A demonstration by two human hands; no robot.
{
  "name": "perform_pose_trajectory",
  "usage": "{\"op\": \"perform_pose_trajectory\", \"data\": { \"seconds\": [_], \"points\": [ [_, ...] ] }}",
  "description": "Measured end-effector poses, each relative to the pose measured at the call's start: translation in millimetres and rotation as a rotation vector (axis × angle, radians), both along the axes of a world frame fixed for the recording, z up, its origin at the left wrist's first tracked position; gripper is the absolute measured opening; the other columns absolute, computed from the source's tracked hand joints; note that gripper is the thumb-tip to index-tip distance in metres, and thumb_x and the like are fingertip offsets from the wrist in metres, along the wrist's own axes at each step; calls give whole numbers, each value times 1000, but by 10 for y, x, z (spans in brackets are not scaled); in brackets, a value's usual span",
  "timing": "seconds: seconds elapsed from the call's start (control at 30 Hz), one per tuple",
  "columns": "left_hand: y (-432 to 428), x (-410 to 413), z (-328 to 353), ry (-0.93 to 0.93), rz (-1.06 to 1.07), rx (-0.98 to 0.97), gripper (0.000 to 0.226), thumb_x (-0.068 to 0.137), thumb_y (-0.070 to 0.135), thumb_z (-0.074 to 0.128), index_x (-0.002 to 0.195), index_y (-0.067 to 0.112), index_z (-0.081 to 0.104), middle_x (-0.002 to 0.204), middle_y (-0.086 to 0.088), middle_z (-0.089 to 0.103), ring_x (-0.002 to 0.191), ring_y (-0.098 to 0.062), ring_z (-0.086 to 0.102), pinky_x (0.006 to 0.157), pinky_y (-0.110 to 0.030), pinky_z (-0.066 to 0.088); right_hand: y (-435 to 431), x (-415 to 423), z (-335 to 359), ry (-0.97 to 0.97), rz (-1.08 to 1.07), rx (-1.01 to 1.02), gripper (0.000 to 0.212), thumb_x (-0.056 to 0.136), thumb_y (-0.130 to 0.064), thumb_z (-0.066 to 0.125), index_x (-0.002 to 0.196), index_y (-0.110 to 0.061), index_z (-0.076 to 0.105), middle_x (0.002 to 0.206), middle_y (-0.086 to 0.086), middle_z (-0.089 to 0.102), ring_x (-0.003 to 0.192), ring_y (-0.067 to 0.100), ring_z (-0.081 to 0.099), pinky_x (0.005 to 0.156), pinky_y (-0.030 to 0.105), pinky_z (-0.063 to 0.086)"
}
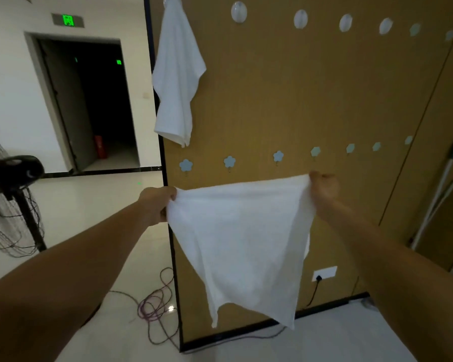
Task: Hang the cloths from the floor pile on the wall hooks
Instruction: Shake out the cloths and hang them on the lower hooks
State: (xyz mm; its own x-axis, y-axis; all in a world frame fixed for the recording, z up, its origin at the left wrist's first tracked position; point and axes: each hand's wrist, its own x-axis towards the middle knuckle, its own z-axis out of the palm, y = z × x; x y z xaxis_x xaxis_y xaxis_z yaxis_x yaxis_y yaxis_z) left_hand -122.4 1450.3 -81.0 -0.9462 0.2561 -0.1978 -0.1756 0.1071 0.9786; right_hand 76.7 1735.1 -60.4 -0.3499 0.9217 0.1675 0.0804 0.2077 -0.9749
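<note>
The person holds a white cloth [241,244] spread out in front of the brown wall panel [311,95]. The left hand [157,205] pinches its upper left corner, fingers curled round the fabric. The right hand [324,188] grips the upper right corner the same way. The top edge runs nearly taut just below the row of flower-shaped hooks [229,161]. The lower edge hangs free in two points above the floor. A second white cloth [177,74] hangs from the top-left hook, beside the panel's black edge. Round hooks [238,11] run on to its right. A standing fan [13,178] and loose cables [154,304] sit left of the panel, and a mop handle [439,194] leans at the right.
</note>
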Motion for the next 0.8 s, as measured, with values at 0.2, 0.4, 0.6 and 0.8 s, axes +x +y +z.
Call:
{"op": "perform_pose_trajectory", "data": {
  "seconds": [0.2, 0.4, 0.6, 0.8],
  "points": [
    [-75, 162, 169, -109, -108, 90, 20, 73, 13, 62, 92, 8, 59, 89, -11, 65, 79, -28, 64, 65, -39, 54, 136, -58, 84, 151, 90, -121, 23, 95, -34, 54, 94, -11, 57, 80, 3, 56, 84, 24, 55, 79, 38, 46],
    [6, 311, 220, -84, 30, 132, 13, 86, 7, 44, 73, 8, 46, 70, -8, 46, 60, -23, 49, 54, -30, 43, 131, -43, -38, 34, 334, -193, 33, 98, -23, 53, 124, -5, 56, 106, 6, 59, 95, 25, 56, 92, 44, 50],
    [-92, 258, 134, -18, -80, -182, 7, 87, 10, 62, 92, 5, 63, 91, -13, 64, 76, -25, 64, 54, -33, 50, 100, -40, -57, 31, 414, -235, 38, 99, -35, 48, 128, -11, 54, 115, 2, 61, 100, 20, 58, 90, 38, 49],
    [-215, 146, 99, -29, 166, -167, 9, 92, 16, 55, 96, 8, 54, 90, -13, 57, 76, -29, 57, 53, -36, 46, 61, -57, -201, -159, 378, -208, 32, 100, -25, 50, 119, 1, 57, 121, 14, 60, 102, 29, 59, 85, 40, 50]
  ]
}}
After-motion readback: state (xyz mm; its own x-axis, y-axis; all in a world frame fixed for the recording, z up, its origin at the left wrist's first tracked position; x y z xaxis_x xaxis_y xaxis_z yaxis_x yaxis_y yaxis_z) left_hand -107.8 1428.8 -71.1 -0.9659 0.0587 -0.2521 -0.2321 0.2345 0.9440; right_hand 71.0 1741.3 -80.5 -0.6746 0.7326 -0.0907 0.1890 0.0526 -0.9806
